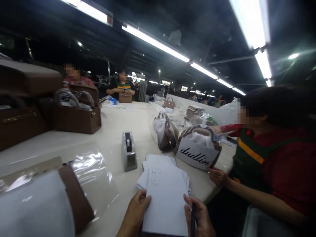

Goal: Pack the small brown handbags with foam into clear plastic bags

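My left hand (pixel 135 212) grips the left edge of a white paper sheet (pixel 165 210), thumb on top. Small, blurred writing shows near its top, too faint to read. My right hand (pixel 201 219) is closed around a black pen (pixel 193 217), and its thumb and finger rest at the sheet's right edge. A loose, uneven pile of white papers (pixel 159 160) lies on the table just beyond and partly under the sheet. The bottom of the sheet shows a dark edge whose source I cannot make out.
A tape dispenser (pixel 129 151) stands left of the papers on the white table (pixel 111 121). Brown handbags (pixel 76 115) and clear plastic wrap (pixel 98 168) fill the left. At right a co-worker's hand (pixel 218 176) touches a wrapped handbag with a "dudlin" sheet (pixel 195 153).
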A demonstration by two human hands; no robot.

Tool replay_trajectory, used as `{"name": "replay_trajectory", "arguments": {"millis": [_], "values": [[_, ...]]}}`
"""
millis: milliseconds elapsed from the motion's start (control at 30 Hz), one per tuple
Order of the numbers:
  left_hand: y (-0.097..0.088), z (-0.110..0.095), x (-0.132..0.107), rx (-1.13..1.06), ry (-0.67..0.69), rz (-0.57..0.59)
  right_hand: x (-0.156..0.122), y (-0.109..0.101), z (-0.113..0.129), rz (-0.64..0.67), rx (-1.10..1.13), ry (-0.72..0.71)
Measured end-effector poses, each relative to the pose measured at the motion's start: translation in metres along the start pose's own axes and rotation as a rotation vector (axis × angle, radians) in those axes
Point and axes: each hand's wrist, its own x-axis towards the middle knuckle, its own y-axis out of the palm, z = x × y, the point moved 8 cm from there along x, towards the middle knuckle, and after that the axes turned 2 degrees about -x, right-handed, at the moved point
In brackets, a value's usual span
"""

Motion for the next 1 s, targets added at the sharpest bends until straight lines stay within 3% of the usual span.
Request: {"name": "replay_trajectory", "arguments": {"millis": [167, 400, 733, 833, 1000], "values": [[-0.007, 0.003, -0.007, -0.053, -0.034, -0.016, -0.002, 0.013, -0.005, 0.231, -0.363, -0.110], [-0.013, 0.006, -0.007, -0.089, -0.014, -0.037, 0.000, 0.007, 0.010, 0.183, -0.542, -0.115], [-0.016, 0.014, -0.001, -0.109, -0.047, -0.023, 0.023, -0.024, 0.022, -0.082, 0.105, -0.071], [-0.017, 0.016, 0.002, -0.094, -0.054, -0.017, 0.025, -0.033, 0.019, -0.164, 0.215, -0.061], [-0.017, 0.016, 0.003, -0.052, -0.054, -0.022, 0.027, -0.037, 0.010, -0.176, 0.314, 0.031]]}}
